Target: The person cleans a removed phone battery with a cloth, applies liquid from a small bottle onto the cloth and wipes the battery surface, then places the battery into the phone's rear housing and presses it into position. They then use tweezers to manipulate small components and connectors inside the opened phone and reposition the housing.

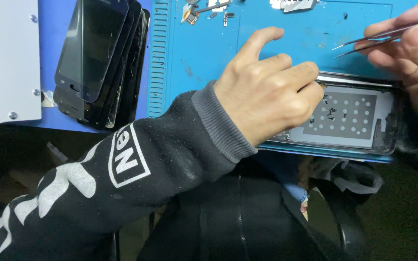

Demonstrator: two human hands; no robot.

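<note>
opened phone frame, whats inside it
Inside the opened phone frame lies a grey dotted pad with a few small dark screws on it. The left hand covers the frame's left end, so that part cannot be seen.

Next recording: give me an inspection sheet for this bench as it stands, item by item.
Surface: blue ribbed work mat, scuffed.
Job's things: opened phone frame with grey dotted inner plate at the mat's near edge; thin metal tweezers.
Clutter: small metal parts at the mat's far edge; stack of black phone screens leaning beside the mat; tiny dark bits on the plate.
Grippers: left hand pressing on the frame's left end; right hand holding the tweezers above it.
Cables: nothing seen.
Surroundings: white panel with screws far left; dark clothing below.
</note>
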